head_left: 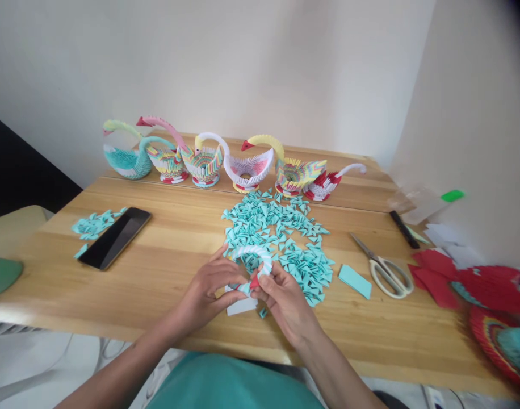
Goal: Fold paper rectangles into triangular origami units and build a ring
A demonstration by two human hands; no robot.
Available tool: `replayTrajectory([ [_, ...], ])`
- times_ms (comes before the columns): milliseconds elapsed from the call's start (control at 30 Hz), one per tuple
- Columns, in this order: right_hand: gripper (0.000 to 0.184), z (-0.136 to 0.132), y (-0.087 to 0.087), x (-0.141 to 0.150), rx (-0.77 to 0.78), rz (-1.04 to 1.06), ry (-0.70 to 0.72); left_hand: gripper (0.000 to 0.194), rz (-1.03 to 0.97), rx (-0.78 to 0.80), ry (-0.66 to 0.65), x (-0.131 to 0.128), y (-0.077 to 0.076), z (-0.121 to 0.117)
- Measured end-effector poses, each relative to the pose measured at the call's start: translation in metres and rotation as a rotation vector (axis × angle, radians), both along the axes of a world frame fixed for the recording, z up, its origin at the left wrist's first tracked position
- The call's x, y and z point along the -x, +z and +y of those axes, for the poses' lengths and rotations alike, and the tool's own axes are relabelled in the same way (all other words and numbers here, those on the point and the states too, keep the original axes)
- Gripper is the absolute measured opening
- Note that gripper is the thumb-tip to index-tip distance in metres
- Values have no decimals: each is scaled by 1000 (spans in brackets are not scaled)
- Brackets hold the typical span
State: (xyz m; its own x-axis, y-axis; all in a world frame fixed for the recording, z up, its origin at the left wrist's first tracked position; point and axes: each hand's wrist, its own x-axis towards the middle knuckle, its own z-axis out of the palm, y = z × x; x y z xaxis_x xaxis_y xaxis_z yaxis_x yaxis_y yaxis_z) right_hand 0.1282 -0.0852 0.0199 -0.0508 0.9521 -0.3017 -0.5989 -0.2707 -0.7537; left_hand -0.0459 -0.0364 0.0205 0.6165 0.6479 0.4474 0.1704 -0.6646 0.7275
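Observation:
Between my hands is a curved paper swan neck (266, 260), built of light blue and white folded pieces, with a red tip. My left hand (211, 287) pinches the lower left part of the curve; its fingertips partly cover what they grip. At the red tip, on the right side, my right hand (288, 304) closes its thumb and fingers round the neck. Just beyond them spreads a large pile of turquoise folded paper triangles (302, 267). A white slip of paper (242, 305) lies under the hands, beside a small loose turquoise piece (263, 313).
Several paper swans (247, 170) line the back of the table. To the left lie a phone (115, 238) and a smaller turquoise pile (93, 224). On the right are scissors (390, 275), turquoise paper sheets (355, 281), a black pen-like object (403, 229) and red paper (436, 278).

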Motion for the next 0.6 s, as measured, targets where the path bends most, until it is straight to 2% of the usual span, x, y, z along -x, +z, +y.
replayTrajectory([
  [433, 25, 0, -2, 2, 11, 1, 2, 11, -4, -43, -17, -1, 1, 5],
  [600, 27, 0, 0, 2, 12, 2, 0, 11, -13, 9, -47, -1, 1, 6],
])
